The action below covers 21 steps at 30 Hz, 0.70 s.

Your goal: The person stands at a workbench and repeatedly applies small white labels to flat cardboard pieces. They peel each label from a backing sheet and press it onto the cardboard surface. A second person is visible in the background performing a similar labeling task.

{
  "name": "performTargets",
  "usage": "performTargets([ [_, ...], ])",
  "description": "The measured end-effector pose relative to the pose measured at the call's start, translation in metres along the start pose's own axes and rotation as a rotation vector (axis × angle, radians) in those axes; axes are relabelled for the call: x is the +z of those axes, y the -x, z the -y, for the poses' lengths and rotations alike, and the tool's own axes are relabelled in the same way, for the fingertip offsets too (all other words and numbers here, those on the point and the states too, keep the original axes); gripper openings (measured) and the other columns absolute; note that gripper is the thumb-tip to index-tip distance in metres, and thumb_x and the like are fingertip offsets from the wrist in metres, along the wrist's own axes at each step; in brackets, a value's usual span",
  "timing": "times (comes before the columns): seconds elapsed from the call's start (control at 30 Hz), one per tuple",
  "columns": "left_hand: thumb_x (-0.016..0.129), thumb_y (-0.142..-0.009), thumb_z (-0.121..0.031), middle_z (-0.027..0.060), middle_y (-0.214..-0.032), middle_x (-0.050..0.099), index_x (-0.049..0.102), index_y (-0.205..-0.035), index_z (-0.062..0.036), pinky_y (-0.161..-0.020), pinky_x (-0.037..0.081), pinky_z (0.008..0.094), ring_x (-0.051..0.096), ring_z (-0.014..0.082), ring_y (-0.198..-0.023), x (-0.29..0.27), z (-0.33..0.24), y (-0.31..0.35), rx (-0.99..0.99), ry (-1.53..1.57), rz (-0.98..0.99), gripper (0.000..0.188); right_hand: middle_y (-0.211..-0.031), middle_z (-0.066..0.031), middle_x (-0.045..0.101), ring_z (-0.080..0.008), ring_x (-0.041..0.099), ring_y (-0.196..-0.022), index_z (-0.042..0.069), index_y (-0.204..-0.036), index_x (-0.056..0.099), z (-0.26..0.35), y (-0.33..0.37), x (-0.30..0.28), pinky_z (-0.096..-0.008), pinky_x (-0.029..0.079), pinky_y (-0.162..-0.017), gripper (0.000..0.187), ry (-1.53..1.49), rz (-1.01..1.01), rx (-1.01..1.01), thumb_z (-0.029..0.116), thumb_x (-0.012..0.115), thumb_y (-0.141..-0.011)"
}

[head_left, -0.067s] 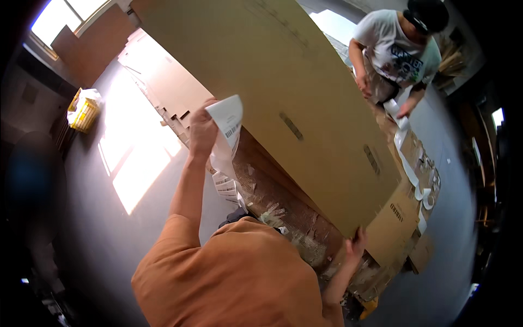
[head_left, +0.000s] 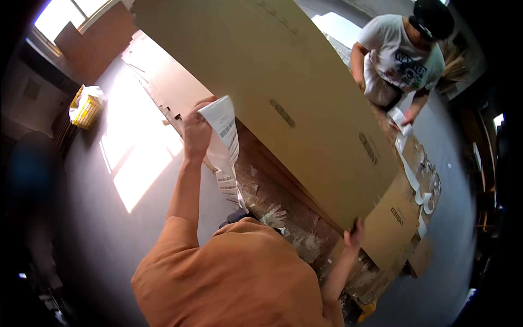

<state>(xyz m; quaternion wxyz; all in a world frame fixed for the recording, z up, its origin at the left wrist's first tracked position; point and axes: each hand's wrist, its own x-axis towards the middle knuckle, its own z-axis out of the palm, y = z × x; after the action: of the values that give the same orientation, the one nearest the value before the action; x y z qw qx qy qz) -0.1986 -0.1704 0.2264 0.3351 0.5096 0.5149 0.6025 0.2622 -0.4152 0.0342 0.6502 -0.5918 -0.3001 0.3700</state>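
Raised at the upper left, my left hand (head_left: 196, 132) is closed on a strip of white printed labels (head_left: 222, 126). The strip hangs down past my wrist in folds toward my body. A large brown cardboard sheet (head_left: 305, 150) with two dark slots slants across the middle. At its near right corner, my right hand (head_left: 355, 235) has its thumb and fingers about the edge, partly blurred. Across the sheet, a person in a white T-shirt (head_left: 400, 60) and dark cap handles another white label strip (head_left: 400, 121), which trails down along the bench.
Beneath the large sheet lies a worn, scrap-strewn bench (head_left: 286, 218), with a smaller printed cardboard piece (head_left: 389, 226) at its right end. More cardboard (head_left: 169, 68) is stacked at the far left. A yellow basket (head_left: 86, 113) with white stuff inside stands on the grey floor.
The cardboard sheet has shifted slightly up and left, my right hand moving with its corner. My left hand has moved a little left with the labels. The other person's strip is lower.
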Motion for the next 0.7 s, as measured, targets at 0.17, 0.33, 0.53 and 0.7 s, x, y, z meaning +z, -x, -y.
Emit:
performTargets([
  [0.17, 0.043, -0.076, 0.019, 0.0077, -0.097, 0.066, 0.063, -0.114, -0.0021, -0.08, 0.047, 0.0242, 0.061, 0.0134, -0.093, -0.081, 0.013, 0.021, -0.067, -0.217, -0.272, 0.048, -0.116, -0.0059, 0.057, -0.0156, 0.056, -0.096, 0.009, -0.125, 0.047, 0.033, -0.075, 0.24, -0.0275, 0.042, -0.058, 0.033, -0.485, -0.086, 0.422, 0.014, 0.055, -0.093],
  [0.33, 0.04, -0.061, 0.025, 0.0111, -0.111, 0.061, 0.071, -0.1, -0.0053, -0.075, 0.05, 0.0271, 0.061, 0.0166, -0.095, -0.121, 0.024, 0.04, 0.281, -0.521, -0.197, 0.058, -0.115, -0.0022, 0.053, -0.0134, 0.052, -0.093, 0.01, -0.118, 0.046, 0.059, -0.075, 0.416, -0.0272, 0.042, -0.059, 0.025, -0.488, 0.142, 0.41, 0.014, 0.051, -0.094],
  [0.53, 0.059, -0.065, 0.019, 0.0092, -0.101, 0.063, 0.072, -0.087, -0.0058, -0.071, 0.05, 0.0283, 0.064, 0.0194, -0.085, -0.119, 0.019, 0.021, 0.265, -0.498, -0.149, 0.035, -0.107, -0.0071, 0.051, -0.0156, 0.052, -0.092, 0.002, -0.119, 0.041, 0.041, -0.072, 0.492, -0.0294, 0.051, -0.074, 0.026, -0.441, 0.343, 0.463, 0.013, 0.047, -0.096],
  [0.7, 0.069, -0.064, 0.012, 0.0057, -0.087, 0.062, 0.07, -0.081, -0.004, -0.067, 0.05, 0.0291, 0.061, 0.017, -0.076, -0.116, 0.011, -0.002, 0.233, -0.5, -0.052, 0.023, -0.127, -0.0176, 0.048, -0.018, 0.053, -0.104, -0.002, -0.144, 0.017, 0.06, -0.055, 0.479, -0.0282, 0.048, -0.084, 0.065, 0.018, 0.668, 0.287, 0.012, 0.054, -0.094],
])
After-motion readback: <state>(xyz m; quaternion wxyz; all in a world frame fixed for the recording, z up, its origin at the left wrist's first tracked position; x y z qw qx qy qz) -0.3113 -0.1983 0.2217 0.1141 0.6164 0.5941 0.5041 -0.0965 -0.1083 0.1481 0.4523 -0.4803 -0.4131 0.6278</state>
